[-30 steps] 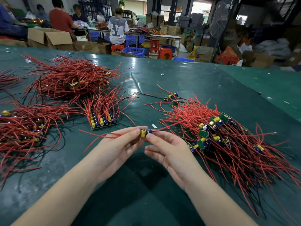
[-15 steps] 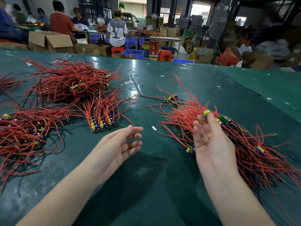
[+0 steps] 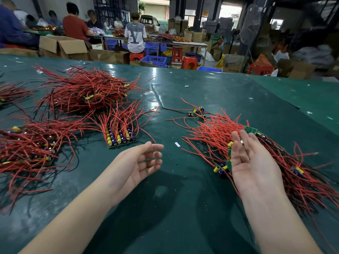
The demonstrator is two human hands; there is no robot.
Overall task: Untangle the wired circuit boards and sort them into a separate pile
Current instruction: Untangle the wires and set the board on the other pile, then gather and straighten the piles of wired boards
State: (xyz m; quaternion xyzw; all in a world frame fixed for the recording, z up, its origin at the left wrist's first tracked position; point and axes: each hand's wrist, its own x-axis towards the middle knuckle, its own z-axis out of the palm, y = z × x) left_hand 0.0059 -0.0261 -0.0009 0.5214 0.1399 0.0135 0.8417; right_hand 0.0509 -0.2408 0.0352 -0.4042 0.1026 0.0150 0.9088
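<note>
- Head view: the right hand [image 3: 251, 162] hovers palm-up, fingers relaxed and gripping nothing, over the tangled heap of wired boards [image 3: 275, 162] toward the right edge of the worktop [image 3: 201, 92].
- That heap runs from far-left to near-right, its wires fanning leftward.
- The left hand [image 3: 139, 162], released and empty, is nearer the sorted stack [image 3: 120, 138].
</note>
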